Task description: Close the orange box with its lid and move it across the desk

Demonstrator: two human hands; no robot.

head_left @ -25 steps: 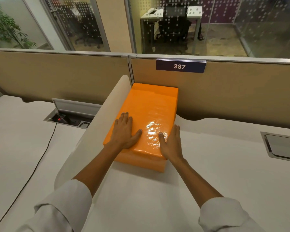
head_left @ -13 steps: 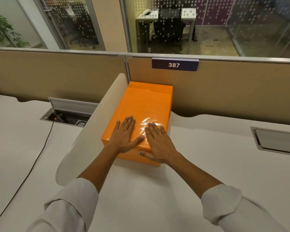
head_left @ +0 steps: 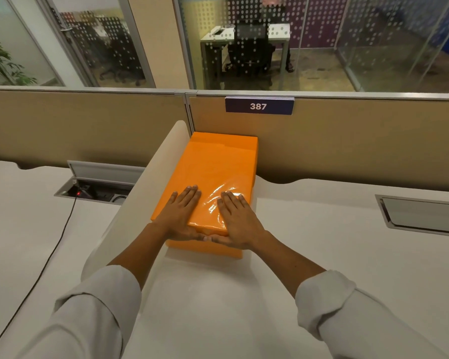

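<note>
Within the last second the right hand (head_left: 240,224) had slid from the glossy orange lid's (head_left: 213,177) right edge onto its top beside the left hand (head_left: 180,218); both lay flat, fingers spread, thumbs meeting at the near edge; the orange cardboard box (head_left: 205,248) looked closed, unmoved.

1. I note lid (head_left: 218,174): bright orange, glossy w/ white glare patch; box (head_left: 205,246) same orange.
2. Desk (head_left: 322,242): off-white.
3. Partition (head_left: 347,141): tan/beige, grey top rail.
4. Tag (head_left: 259,106): dark navy, white "387".
5. Sleeves (head_left: 347,314): pale grey-white.
6. Cable (head_left: 60,237): black.
7. Glass wall (head_left: 322,35): white dot pattern.
</note>
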